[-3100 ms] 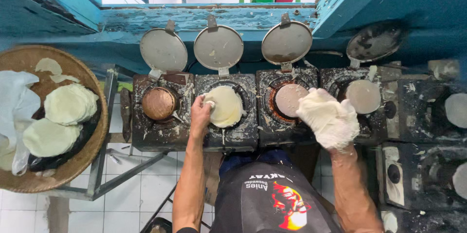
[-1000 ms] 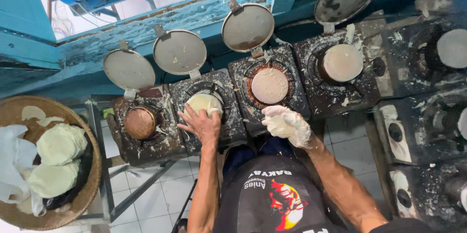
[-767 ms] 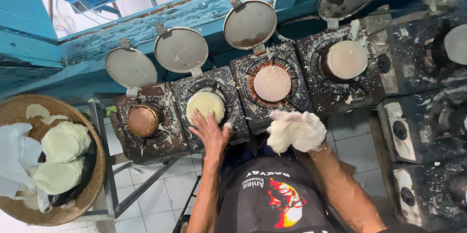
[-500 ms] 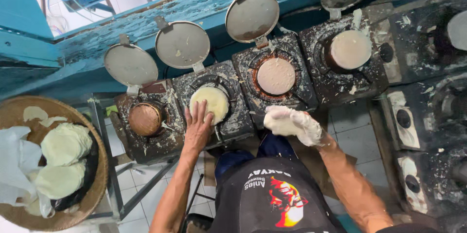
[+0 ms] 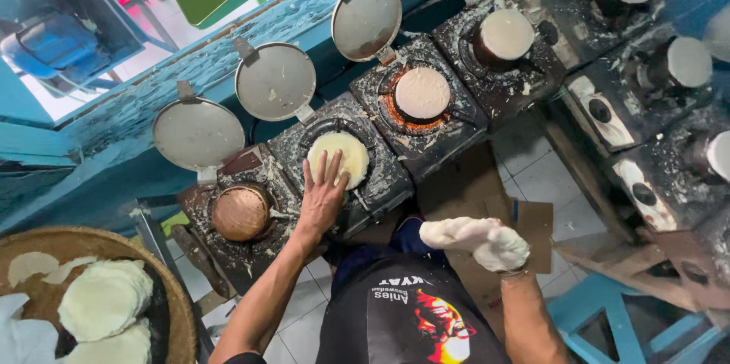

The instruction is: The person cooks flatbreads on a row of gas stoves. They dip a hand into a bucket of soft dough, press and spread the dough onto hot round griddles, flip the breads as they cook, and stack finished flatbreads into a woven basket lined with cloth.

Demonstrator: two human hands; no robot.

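your left hand (image 5: 323, 198) lies flat on the pale dough round (image 5: 338, 159) that sits in the second burner pan (image 5: 344, 166) from the left of the row, fingers spread wide and pointing away from you, up toward the open round lid (image 5: 275, 81) hinged behind that pan. the round lies directly under and just ahead of your fingertips: the heel of the hand rests at the near rim of the pan, the fingers cover the near-left part of the dough, and the far-right part shows bare. the round has no long axis to speak of; it is a disc that nearly fills the pan. your left hand is plainly the nearer one. your right hand (image 5: 487, 241) is well apart from that pan, to its right and nearer your body, above the dark apron (image 5: 411, 318), closed around a lump of white dough (image 5: 471, 236) that coats the fingers. just left of the pan stands an empty copper-coloured pan (image 5: 242, 213); just right of it another burner holds a whiter round (image 5: 423, 93). well to the left of it, a woven basket (image 5: 179, 318) holds finished rounds.
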